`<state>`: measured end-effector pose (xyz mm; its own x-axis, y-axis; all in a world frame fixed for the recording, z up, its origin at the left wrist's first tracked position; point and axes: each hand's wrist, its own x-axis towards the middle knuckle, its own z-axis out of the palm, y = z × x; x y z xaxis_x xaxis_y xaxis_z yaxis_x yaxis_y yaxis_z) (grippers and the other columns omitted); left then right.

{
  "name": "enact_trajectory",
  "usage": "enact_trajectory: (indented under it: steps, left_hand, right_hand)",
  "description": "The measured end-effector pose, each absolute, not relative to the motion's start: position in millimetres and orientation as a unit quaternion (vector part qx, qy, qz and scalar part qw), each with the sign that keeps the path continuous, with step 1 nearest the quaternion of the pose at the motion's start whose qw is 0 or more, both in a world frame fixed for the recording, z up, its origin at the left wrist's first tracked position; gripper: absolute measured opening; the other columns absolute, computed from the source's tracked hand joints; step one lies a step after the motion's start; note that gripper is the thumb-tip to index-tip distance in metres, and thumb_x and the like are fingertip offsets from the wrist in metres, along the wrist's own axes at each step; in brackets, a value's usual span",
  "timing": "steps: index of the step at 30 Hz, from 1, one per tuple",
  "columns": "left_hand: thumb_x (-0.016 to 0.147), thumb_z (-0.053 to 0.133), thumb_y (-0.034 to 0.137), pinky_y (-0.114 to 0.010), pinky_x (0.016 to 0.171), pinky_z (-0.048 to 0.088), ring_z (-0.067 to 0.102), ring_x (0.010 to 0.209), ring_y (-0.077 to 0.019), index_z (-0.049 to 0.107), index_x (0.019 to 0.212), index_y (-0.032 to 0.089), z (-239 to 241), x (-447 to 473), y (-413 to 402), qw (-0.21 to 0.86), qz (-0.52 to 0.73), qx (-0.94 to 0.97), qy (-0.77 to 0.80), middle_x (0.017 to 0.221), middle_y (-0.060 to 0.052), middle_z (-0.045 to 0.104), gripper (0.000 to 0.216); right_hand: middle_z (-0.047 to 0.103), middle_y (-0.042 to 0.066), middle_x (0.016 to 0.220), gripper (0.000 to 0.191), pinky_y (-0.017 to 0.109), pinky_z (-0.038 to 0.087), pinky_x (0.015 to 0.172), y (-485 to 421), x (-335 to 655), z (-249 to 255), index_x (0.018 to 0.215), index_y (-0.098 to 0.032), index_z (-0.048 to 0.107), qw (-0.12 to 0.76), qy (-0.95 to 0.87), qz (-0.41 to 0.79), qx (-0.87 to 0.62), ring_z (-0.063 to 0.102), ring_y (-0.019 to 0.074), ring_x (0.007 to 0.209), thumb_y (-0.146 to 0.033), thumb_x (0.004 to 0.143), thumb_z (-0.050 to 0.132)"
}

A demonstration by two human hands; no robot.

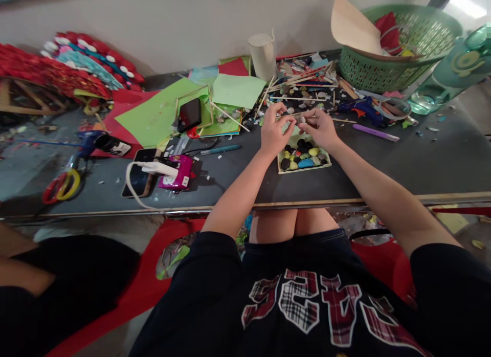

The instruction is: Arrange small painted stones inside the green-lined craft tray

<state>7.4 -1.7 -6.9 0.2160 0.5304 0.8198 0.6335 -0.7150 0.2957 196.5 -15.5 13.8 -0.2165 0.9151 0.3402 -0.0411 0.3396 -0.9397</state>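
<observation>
Over the far side of a small pale tray (pixel 303 170), my right hand (pixel 321 127) pinches a small greyish pebble (pixel 301 119) between thumb and fingertips. Close to it, at the left, is my left hand (pixel 274 132), its thumb and fingers pressed together; whatever lies between them is too small to make out. Black, yellow, green and blue pebbles (pixel 306 163) fill the near part of the tray below both hands. The far part of the tray is partly hidden by my hands.
Loose pebbles and sticks (pixel 307 81) crowd the back by a white cup (pixel 263 56). At the right are a blue glue gun (pixel 360 109), a purple cutter (pixel 376 132), a green basket (pixel 399 65) and a bottle (pixel 441 81). Leftward lie a pink socket block (pixel 180 172) and scissors (pixel 61 185).
</observation>
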Motion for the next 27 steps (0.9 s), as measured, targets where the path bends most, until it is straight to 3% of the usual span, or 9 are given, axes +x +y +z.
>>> enact_trajectory:
  steps: [11,15,20,27]
  left_hand:
    - [0.107,0.032,0.059,-0.051,0.107,0.050,0.061,0.118,-0.0276,0.060,0.105,0.026,-5.5,13.1,-3.0,-0.002,-0.476,-0.790,-0.386,0.119,-0.013,0.058,0.044]
    - [0.108,0.025,0.060,-0.049,0.107,0.050,0.061,0.118,-0.0270,0.059,0.106,0.024,-6.0,14.6,-2.3,-0.010,-0.464,-0.798,-0.384,0.118,-0.014,0.058,0.049]
    - [0.107,0.024,0.062,-0.050,0.107,0.051,0.062,0.118,-0.0284,0.060,0.103,0.022,-6.3,15.0,-1.4,-0.012,-0.451,-0.805,-0.384,0.119,-0.017,0.059,0.054]
    - [0.103,0.035,0.066,-0.047,0.101,0.054,0.065,0.115,-0.0283,0.066,0.101,0.023,-1.3,10.8,-5.4,-0.027,-0.474,-0.773,-0.421,0.125,-0.017,0.060,0.053]
  right_hand:
    - [0.061,-0.003,0.072,0.068,0.034,0.059,0.064,-19.4,195.4,20.2,0.090,-0.027,0.051,0.495,-0.642,0.455,-0.369,0.057,0.0122,0.059,-0.083,0.066,0.079]
    - [0.061,-0.004,0.073,0.064,0.033,0.058,0.064,-19.9,194.2,18.2,0.090,-0.026,0.051,0.498,-0.642,0.451,-0.370,0.056,0.0114,0.059,-0.079,0.068,0.080]
    - [0.065,-0.004,0.071,0.060,0.031,0.058,0.062,-19.5,193.9,15.6,0.089,-0.025,0.054,0.507,-0.630,0.450,-0.379,0.058,0.0106,0.058,-0.071,0.067,0.084]
    - [0.066,-0.004,0.069,0.071,0.030,0.058,0.060,-20.8,194.2,22.0,0.089,-0.024,0.055,0.522,-0.612,0.455,-0.381,0.056,0.0095,0.053,-0.084,0.061,0.081]
